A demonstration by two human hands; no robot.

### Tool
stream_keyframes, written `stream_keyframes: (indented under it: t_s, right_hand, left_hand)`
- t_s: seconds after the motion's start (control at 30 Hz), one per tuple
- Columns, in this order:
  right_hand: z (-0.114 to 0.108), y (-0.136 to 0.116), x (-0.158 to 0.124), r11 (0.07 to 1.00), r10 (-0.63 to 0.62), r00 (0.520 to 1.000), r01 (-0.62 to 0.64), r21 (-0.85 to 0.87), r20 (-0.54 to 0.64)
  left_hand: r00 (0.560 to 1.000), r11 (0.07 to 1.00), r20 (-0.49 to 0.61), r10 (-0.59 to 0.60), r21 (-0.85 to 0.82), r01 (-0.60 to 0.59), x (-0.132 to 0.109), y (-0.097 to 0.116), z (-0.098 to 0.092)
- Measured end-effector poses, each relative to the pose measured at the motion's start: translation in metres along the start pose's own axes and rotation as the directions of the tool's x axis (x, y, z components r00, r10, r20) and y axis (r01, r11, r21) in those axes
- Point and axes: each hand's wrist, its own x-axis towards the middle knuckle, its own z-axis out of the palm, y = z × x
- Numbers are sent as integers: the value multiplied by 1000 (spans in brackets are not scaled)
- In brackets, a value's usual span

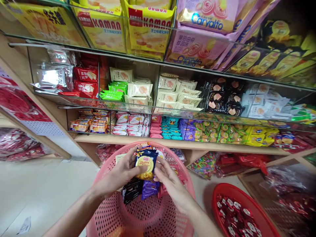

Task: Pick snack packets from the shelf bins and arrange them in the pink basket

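Note:
A dark blue and yellow cookie packet (146,161) is held between my two hands, with at least one more packet edge showing behind it. My left hand (120,170) grips it from the left, thumb lying across its front. At its right edge, the fingers of my right hand (170,177) are closed on it. Both hands are over a pink perforated plastic basket (189,184). Inside the basket, black packets (132,191) and purple packets (150,189) lie just below the hands. Other packets behind are partly hidden by my hands.
Glass-fronted shelves ahead hold rows of snack packets: yellow wafer bags (149,31), pink-purple cookie bags (195,46), cream packets (168,97), teal packets (171,128). A red tub (216,191) of red-wrapped sweets stands on the right. Bagged goods (202,164) sit under the bottom shelf.

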Motion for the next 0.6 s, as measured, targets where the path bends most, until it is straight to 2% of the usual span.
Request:
stream_keyframes:
  t_s: [0.1, 0.17, 0.23, 0.3, 0.37, 0.47, 0.6]
  right_hand:
    - [-7, -4, -4, 998, -42, 998, 40, -38, -41]
    - [-16, -5, -8, 996, -75, 993, 71, -45, -87]
    - [-26, -5, -12, 995, -98, 986, 96, -23, -134]
    - [-35, -2, -17, 993, -108, 979, 114, 23, -173]
    - [-42, 2, -21, 990, -114, 972, 130, 62, -206]
    - [-46, 10, -26, 988, -106, 965, 130, 87, -240]
    - [-47, 18, -32, 983, -102, 954, 141, 119, -282]
  left_hand:
    - [995, 993, 2, -98, -61, 97, -16, -6, -8]
    - [987, 978, 20, -162, -132, 163, -25, -24, -6]
    - [969, 929, 74, -236, -274, 248, -31, -53, 3]
    - [915, 810, 164, -369, -427, 403, -35, -88, 13]
    - [880, 717, 159, -448, -524, 459, -33, -122, 22]
    - [843, 681, 177, -508, -517, 519, -24, -159, 29]
    - [818, 674, 163, -552, -491, 553, -6, -178, 34]
